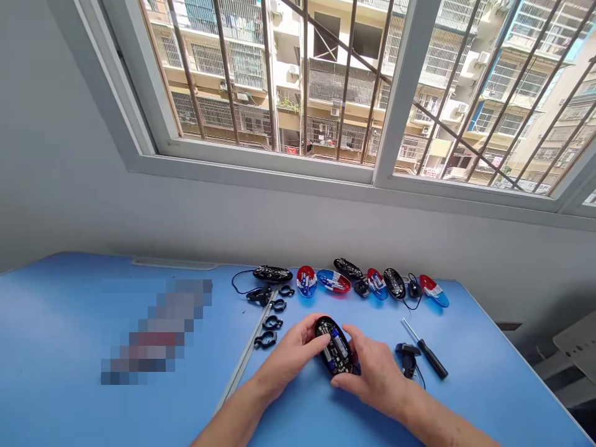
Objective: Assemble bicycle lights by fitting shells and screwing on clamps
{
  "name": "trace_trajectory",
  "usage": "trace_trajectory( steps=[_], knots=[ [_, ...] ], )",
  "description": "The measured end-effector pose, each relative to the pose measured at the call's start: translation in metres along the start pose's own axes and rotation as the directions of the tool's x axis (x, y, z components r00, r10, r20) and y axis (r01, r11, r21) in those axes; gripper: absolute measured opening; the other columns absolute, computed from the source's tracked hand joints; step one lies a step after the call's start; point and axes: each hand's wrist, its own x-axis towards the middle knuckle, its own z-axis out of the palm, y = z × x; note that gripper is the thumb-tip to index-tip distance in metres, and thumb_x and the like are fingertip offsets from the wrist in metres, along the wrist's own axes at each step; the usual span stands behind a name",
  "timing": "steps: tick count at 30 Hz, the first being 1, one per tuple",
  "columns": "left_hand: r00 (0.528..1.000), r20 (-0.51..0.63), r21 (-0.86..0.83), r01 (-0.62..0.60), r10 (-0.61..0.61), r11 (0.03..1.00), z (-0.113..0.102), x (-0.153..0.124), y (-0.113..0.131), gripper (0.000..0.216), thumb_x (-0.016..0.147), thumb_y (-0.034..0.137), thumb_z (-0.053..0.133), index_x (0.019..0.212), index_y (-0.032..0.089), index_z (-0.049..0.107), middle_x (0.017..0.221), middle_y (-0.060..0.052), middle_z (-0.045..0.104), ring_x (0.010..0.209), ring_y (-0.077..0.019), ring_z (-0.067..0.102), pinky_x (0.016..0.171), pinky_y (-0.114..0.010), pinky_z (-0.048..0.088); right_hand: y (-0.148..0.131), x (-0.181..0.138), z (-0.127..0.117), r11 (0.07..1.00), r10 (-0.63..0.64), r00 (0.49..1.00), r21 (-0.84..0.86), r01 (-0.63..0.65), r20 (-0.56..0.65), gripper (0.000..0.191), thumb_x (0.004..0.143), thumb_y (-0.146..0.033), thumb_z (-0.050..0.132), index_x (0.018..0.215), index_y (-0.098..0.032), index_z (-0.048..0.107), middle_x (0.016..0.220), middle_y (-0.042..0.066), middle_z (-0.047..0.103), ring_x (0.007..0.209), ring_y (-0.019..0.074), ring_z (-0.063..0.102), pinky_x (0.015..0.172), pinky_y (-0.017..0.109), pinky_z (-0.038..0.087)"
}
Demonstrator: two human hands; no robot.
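Observation:
My left hand (302,341) and my right hand (375,366) hold a black oval light housing (336,352) between them, low over the blue table. Its open face is turned up and shows a circuit board and blue-and-silver batteries. My left thumb presses on the upper part near a battery, with the left fingers round the far left side. The right thumb is at the lower end and the right fingers are at the right side. Right of my hands lies a small black switch unit (408,360) with a cable. Beside it is a screwdriver (432,357) with a black handle.
Along the back edge of the blue table (186,410) lie black housings (272,274) and red-and-blue covers (333,281) holding batteries. Several black ring clamps (272,322) form a column left of my hands. A pixelated patch (158,335) covers something at left. Behind is a barred window.

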Motion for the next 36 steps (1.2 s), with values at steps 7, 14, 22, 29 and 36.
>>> trace_trajectory(
  steps=[7, 14, 22, 29, 36],
  knots=[
    [1.000, -0.012, -0.009, 0.023, -0.023, 1.000, 0.003, 0.001, -0.004, 0.035, 0.081, 0.044, 0.062, 0.101, 0.016, 0.055, 0.081, -0.001, 0.062, 0.074, -0.0182, 0.055, 0.062, -0.028, 0.043, 0.002, -0.002, -0.012, 0.986, -0.166, 0.985, 0.004, 0.166, -0.050, 0.066, 0.078, -0.032, 0.070, 0.136, -0.021, 0.039, 0.113, 0.012, 0.065, 0.099, 0.0276, 0.061, 0.078, 0.038, 0.049],
    [1.000, -0.004, 0.038, 0.009, -0.009, 0.999, 0.005, 0.001, -0.005, 0.030, 0.083, 0.042, 0.059, 0.102, 0.020, 0.051, 0.078, 0.003, 0.057, 0.073, -0.0172, 0.052, 0.060, -0.026, 0.039, 0.006, -0.002, -0.015, 0.957, -0.289, 0.956, -0.009, 0.289, -0.041, 0.052, 0.083, -0.029, 0.061, 0.132, -0.018, 0.045, 0.112, 0.014, 0.063, 0.094, 0.0264, 0.061, 0.075, 0.040, 0.052],
    [1.000, 0.009, 0.060, 0.019, -0.019, 0.998, 0.009, -0.002, -0.002, 0.025, 0.084, 0.038, 0.054, 0.101, 0.021, 0.049, 0.075, 0.004, 0.052, 0.071, -0.0157, 0.050, 0.062, -0.026, 0.039, 0.007, -0.003, -0.007, 0.941, -0.327, 0.942, -0.120, 0.316, -0.081, 0.052, 0.086, -0.024, 0.057, 0.135, -0.020, 0.041, 0.112, 0.013, 0.063, 0.097, 0.0260, 0.061, 0.076, 0.038, 0.053],
    [0.998, 0.034, 0.064, 0.046, -0.048, 0.997, 0.008, -0.002, -0.002, 0.035, 0.080, 0.036, 0.056, 0.110, 0.022, 0.046, 0.081, 0.003, 0.053, 0.076, -0.0174, 0.053, 0.062, -0.026, 0.042, 0.001, -0.004, -0.007, 0.933, -0.315, 0.949, -0.193, 0.304, -0.027, 0.053, 0.085, -0.025, 0.057, 0.135, -0.015, 0.041, 0.108, 0.015, 0.064, 0.100, 0.0286, 0.061, 0.078, 0.041, 0.055],
    [0.995, 0.022, 0.007, 0.094, -0.094, 0.996, 0.010, -0.003, -0.002, 0.051, 0.078, 0.042, 0.059, 0.122, 0.023, 0.041, 0.088, 0.001, 0.054, 0.083, -0.0202, 0.054, 0.063, -0.027, 0.046, 0.008, -0.002, -0.001, 0.890, -0.393, 0.913, -0.294, 0.347, -0.112, 0.044, 0.090, -0.015, 0.037, 0.134, -0.013, 0.042, 0.106, 0.016, 0.066, 0.089, 0.0254, 0.064, 0.069, 0.036, 0.055]
  ],
)
